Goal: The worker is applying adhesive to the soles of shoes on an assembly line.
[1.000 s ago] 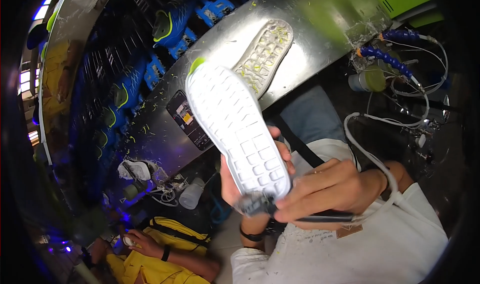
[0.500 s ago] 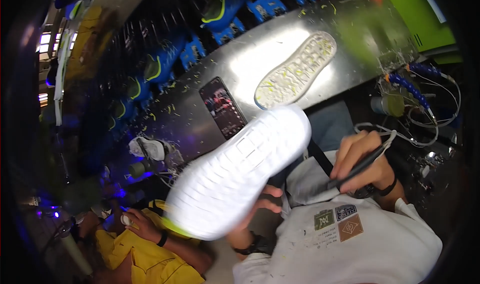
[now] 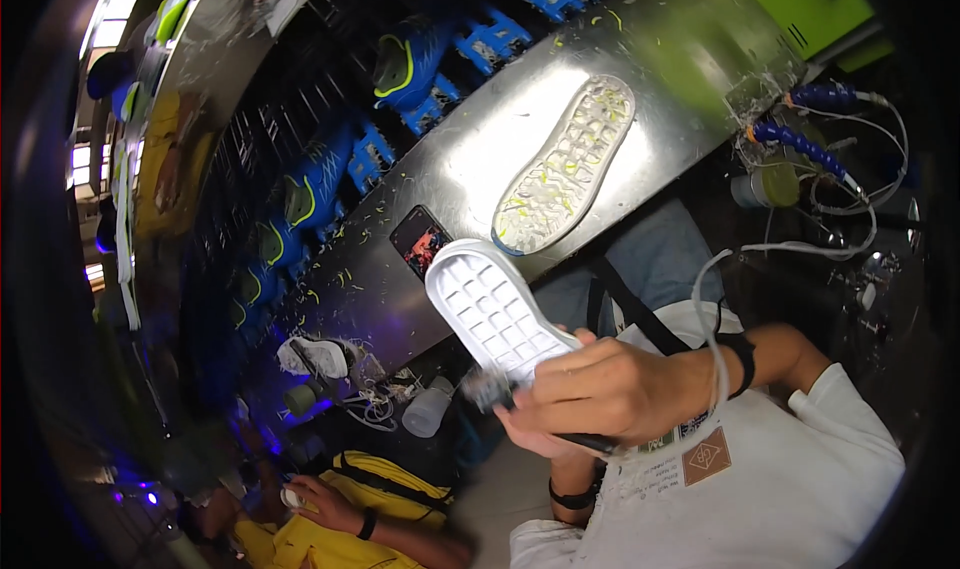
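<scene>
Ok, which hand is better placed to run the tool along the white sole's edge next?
Probably the right hand: it grips the dark tool, whose blurred head sits by the edge of the white sole. The left hand is occupied holding that sole.

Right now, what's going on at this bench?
A person's left hand holds a white shoe sole, while the right hand grips a pen-like tool, its blurred grey tip near the sole's edge. A second sole, flecked yellow-green, lies on the metal bench close to a phone. At lower left, someone in yellow holds something small and white.
</scene>
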